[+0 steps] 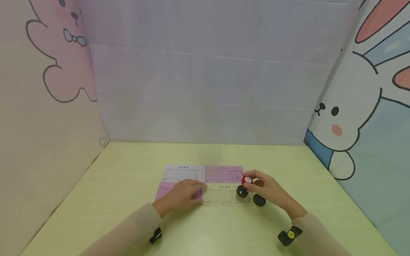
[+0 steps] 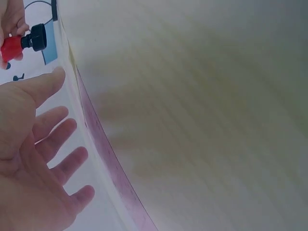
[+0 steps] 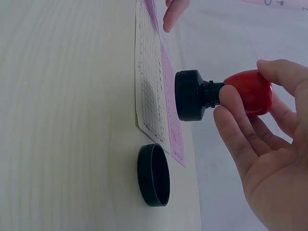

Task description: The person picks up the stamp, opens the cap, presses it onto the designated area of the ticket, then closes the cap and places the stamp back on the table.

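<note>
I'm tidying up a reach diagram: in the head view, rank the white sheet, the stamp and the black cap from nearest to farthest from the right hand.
1. Stamp: held in the right hand, at its fingertips.
2. Black cap: apart from the hand, just below it in the picture.
3. White sheet: well off to the left, farthest.

Red-and-black stamp, black cap; grids round a shared corner — white form at 10 o'clock, pink form at 2, yellow form at 4.
</note>
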The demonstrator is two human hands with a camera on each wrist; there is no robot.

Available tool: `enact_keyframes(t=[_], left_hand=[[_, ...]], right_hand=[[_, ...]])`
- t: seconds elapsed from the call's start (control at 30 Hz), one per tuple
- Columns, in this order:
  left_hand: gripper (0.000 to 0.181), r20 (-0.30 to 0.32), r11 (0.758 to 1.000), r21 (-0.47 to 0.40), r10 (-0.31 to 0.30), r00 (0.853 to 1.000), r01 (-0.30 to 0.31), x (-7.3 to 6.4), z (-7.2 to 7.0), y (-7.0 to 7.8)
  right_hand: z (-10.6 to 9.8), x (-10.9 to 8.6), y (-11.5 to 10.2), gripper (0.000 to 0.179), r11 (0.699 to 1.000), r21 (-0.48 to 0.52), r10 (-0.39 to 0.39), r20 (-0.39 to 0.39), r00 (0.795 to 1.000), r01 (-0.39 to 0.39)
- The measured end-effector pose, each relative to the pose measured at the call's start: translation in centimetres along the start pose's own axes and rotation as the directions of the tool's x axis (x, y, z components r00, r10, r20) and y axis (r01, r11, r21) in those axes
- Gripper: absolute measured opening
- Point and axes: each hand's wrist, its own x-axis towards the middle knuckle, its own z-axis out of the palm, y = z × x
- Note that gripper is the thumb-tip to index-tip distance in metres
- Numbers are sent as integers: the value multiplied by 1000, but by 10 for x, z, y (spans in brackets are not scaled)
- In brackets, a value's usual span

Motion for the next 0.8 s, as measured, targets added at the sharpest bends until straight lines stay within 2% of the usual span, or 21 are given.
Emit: enact_keyframes(t=[0.37, 0.53, 0.8], left_hand=[[53, 55, 996, 82, -42, 998, 38, 8, 8, 6], [53, 63, 996, 80, -46, 997, 41, 7, 6, 6], [51, 70, 997, 62, -46, 996, 42, 7, 3, 9]], right_hand=[[-4, -6, 4, 39, 998, -59, 33, -6, 999, -33], [-2, -6, 3, 41, 997, -65, 39, 5, 999, -38], [5, -3, 6, 39, 999, -47, -3, 45, 999, 5]])
